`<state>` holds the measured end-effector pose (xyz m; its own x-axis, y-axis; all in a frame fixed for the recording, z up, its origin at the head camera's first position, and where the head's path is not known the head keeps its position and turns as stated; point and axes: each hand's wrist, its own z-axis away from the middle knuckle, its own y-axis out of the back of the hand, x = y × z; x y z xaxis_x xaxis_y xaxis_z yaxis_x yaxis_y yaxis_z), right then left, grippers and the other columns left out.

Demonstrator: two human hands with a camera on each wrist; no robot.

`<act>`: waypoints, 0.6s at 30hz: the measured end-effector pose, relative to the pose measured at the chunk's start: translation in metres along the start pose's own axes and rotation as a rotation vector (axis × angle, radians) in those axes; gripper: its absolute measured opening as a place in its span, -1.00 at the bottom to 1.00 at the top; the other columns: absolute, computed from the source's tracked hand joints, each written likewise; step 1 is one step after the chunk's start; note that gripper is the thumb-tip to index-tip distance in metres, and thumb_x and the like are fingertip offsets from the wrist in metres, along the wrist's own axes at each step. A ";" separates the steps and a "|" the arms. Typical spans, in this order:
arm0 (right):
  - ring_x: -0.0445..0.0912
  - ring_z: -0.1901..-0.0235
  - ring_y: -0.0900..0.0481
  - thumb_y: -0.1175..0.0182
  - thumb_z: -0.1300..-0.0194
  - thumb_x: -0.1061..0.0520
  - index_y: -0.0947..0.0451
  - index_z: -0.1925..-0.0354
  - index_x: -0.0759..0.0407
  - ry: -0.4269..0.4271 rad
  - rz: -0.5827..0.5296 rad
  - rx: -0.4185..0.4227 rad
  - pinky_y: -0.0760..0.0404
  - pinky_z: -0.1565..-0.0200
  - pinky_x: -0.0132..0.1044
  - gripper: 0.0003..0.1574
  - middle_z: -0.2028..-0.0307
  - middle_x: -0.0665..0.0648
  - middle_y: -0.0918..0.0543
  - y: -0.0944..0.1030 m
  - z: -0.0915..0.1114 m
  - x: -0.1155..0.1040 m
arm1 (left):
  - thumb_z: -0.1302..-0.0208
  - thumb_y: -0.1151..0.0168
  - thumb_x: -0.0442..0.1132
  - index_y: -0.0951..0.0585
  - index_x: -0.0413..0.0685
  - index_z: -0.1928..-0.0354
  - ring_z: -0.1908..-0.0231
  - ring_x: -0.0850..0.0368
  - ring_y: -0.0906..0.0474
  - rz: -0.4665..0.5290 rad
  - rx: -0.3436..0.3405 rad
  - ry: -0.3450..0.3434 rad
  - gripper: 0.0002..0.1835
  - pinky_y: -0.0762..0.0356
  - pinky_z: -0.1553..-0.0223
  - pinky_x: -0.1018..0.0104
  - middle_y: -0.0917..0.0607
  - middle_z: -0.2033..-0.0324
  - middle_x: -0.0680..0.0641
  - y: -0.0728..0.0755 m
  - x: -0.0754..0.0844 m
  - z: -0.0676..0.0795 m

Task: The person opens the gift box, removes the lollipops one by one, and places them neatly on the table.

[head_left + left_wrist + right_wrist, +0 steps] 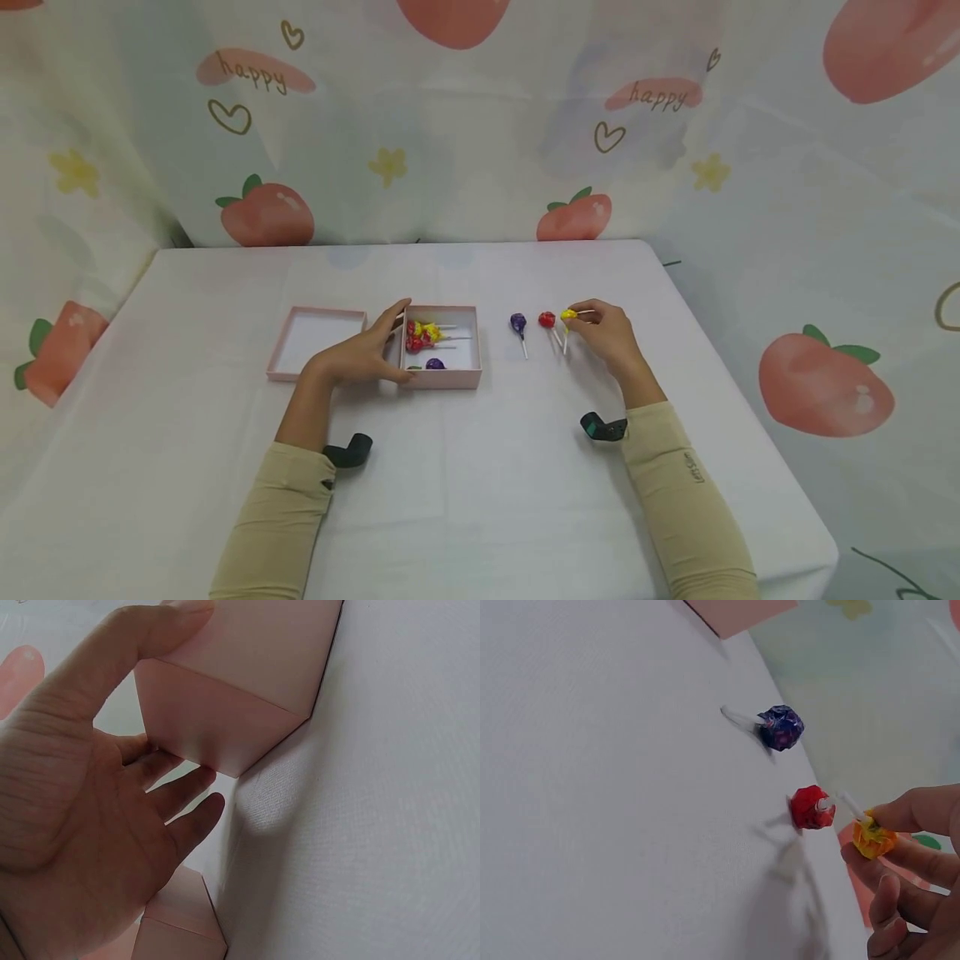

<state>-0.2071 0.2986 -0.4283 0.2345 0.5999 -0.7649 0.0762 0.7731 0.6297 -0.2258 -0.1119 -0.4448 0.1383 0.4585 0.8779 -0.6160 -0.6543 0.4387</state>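
In the head view my left hand [358, 354] grips the left end of an open pink box [444, 380], thumb at the front and fingers toward the back. The left wrist view shows that thumb over the box [225, 697] and the fingertips at its side. Inside lie several red and yellow lollipops [426, 333] and a purple lollipop [435, 364]. My right hand [609, 335] pinches a yellow lollipop [874, 838] by its wrapped head, between thumb and fingers. Just left of it are a red lollipop [811, 808] and a purple-blue lollipop [781, 727] on the table.
A shallow pink tray-like box lid [315, 342] lies left of the box, behind my left hand. The white-covered table [465, 483] ends at a back edge against a peach-printed cloth [465, 167]. A dark wrist camera [603, 427] is strapped to each arm.
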 end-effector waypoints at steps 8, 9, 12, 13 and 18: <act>0.18 -0.23 -0.49 -0.26 -0.45 0.05 -0.59 -0.23 0.18 -0.028 0.004 -0.008 -0.49 -0.20 0.12 -0.54 -0.18 0.31 -0.61 0.008 -0.006 0.007 | -0.09 -0.62 -0.12 0.24 0.15 -0.67 -0.59 -0.08 0.16 -0.008 0.003 -0.003 0.36 0.16 -0.50 -0.16 0.09 -0.63 -0.13 0.001 0.000 -0.002; 0.18 -0.23 -0.49 -0.27 -0.45 0.05 -0.59 -0.23 0.18 -0.033 0.005 -0.012 -0.49 -0.20 0.11 -0.54 -0.19 0.31 -0.60 0.008 -0.006 0.007 | -0.09 -0.63 -0.12 0.24 0.16 -0.67 -0.59 -0.07 0.16 -0.007 0.003 -0.002 0.36 0.16 -0.51 -0.15 0.09 -0.63 -0.12 0.001 0.000 -0.002; 0.19 -0.24 -0.48 -0.27 -0.46 0.06 -0.59 -0.26 0.16 -0.041 0.021 -0.027 -0.47 -0.23 0.11 -0.53 -0.20 0.31 -0.59 0.010 -0.006 0.010 | -0.08 -0.63 -0.13 0.23 0.17 -0.67 -0.59 -0.06 0.16 -0.004 0.005 -0.001 0.37 0.17 -0.51 -0.14 0.08 -0.63 -0.11 0.001 0.000 -0.002; 0.19 -0.24 -0.47 -0.28 -0.46 0.06 -0.60 -0.26 0.15 -0.041 0.028 -0.031 -0.46 -0.24 0.11 -0.53 -0.21 0.31 -0.59 0.010 -0.006 0.010 | -0.08 -0.64 -0.13 0.23 0.16 -0.67 -0.59 -0.06 0.16 -0.003 0.005 -0.003 0.37 0.17 -0.51 -0.14 0.09 -0.63 -0.11 0.001 0.000 -0.002; 0.20 -0.23 -0.43 -0.29 -0.46 0.08 -0.61 -0.27 0.13 -0.028 0.065 -0.032 -0.46 -0.23 0.10 -0.53 -0.20 0.30 -0.59 0.012 -0.009 0.013 | -0.09 -0.63 -0.14 0.24 0.14 -0.67 -0.59 -0.10 0.16 0.000 -0.002 -0.015 0.37 0.18 -0.50 -0.17 0.10 -0.63 -0.13 0.000 0.000 -0.001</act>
<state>-0.2114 0.3178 -0.4320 0.2655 0.6432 -0.7182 0.0286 0.7393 0.6728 -0.2266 -0.1109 -0.4450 0.1500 0.4498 0.8804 -0.6176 -0.6528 0.4387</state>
